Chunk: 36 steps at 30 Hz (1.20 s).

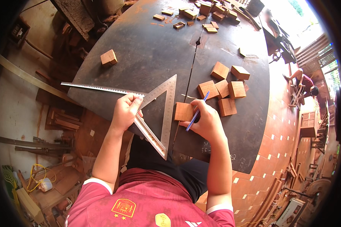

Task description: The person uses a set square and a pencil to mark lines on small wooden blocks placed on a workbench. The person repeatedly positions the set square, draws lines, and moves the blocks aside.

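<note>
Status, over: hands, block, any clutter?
Left hand gripping triangular square. Right hand holding blue pen, touching wooden block. Loose blocks close on its right.

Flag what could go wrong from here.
The right hand grips a blue pen while touching a wooden block, so a stray mark is possible. The other blocks close to that hand could get bumped. The metal triangle, pinched in the left hand alone, might swing.

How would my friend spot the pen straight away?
Look at the big dark table. Over it, the right hand touches a wooden block and holds the pen at a slant. It's slim and blue, unlike the chunky brown blocks nearby.
</note>
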### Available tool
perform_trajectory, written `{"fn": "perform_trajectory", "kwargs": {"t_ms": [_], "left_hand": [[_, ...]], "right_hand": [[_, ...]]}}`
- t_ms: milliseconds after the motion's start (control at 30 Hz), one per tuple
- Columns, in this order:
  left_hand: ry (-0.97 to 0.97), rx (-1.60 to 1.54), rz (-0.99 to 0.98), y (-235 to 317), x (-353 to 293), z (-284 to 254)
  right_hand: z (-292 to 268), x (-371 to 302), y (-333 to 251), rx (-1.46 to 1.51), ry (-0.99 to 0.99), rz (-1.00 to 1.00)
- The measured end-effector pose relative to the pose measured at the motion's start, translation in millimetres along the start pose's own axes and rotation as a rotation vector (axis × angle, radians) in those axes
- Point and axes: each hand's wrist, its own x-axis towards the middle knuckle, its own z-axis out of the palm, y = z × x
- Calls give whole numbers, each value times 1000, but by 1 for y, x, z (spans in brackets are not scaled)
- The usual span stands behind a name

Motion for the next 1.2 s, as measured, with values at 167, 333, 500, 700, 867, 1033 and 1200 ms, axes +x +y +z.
{"fn": "perform_trajectory", "kwargs": {"t_ms": [167, 333, 500, 700, 867, 1033, 1200], "left_hand": [[-39, -34, -22, 8, -1, 2], [-49, -2, 15, 4, 0, 9], [-61, 17, -19, 11, -3, 13], [-36, 1, -17, 4, 0, 10], [-29, -10, 0, 1, 4, 10], [-13, 7, -23, 4, 4, 12], [-18, -10, -20, 1, 4, 12]], "right_hand": [[2, 0, 5, -9, 32, -44], [1, 1, 2, 17, -4, -4], [-2, 0, 1, 16, -24, 29], [0, 2, -2, 30, -10, 2], [0, 0, 1, 22, -13, 19], [-2, 1, -1, 44, -20, 29], [-2, 1, -1, 47, -25, 39]]}}
